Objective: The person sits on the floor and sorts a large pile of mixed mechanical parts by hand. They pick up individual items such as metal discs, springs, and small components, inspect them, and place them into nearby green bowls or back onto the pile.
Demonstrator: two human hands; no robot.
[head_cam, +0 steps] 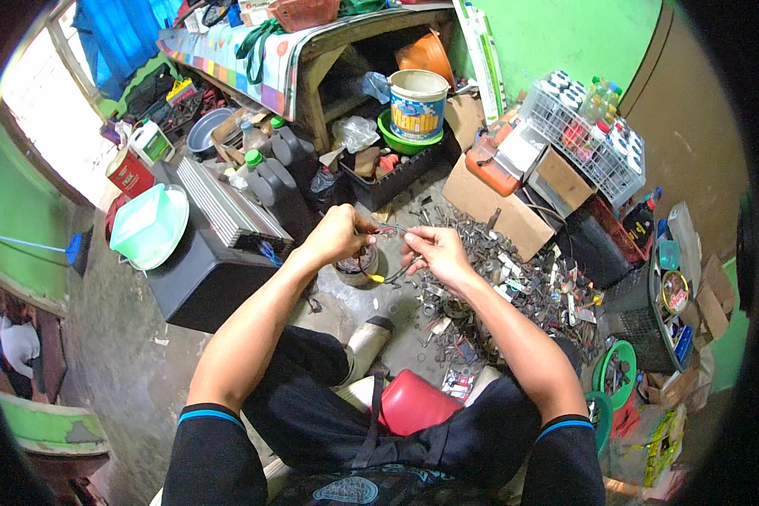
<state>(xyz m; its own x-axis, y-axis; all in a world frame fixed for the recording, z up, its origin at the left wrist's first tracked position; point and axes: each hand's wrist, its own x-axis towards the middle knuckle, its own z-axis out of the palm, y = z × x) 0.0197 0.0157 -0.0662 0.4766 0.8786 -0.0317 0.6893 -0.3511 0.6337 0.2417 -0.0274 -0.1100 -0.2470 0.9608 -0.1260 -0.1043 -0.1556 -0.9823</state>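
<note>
Between my two hands runs a short bundle of thin electrical wires (392,277), with a yellow connector (376,278) hanging at its lower loop. My left hand (345,237) pinches one end between thumb and fingers. The other side of the loop is held in the fingertips of my right hand (435,252). Just below the wires a round can (356,269) stands on the concrete floor, partly hidden by my left hand. A large spread of loose bolts and small metal parts (512,278) lies beneath and beyond my right forearm.
A black box (209,284) stands at left, bearing finned metal panels (228,202) and a mint-green container (140,218). Dark jerrycans (281,193) and a black crate (379,183) lie ahead. Cardboard (499,205) and a bottle-filled crate (585,136) are at right. A red seat (417,403) is below me.
</note>
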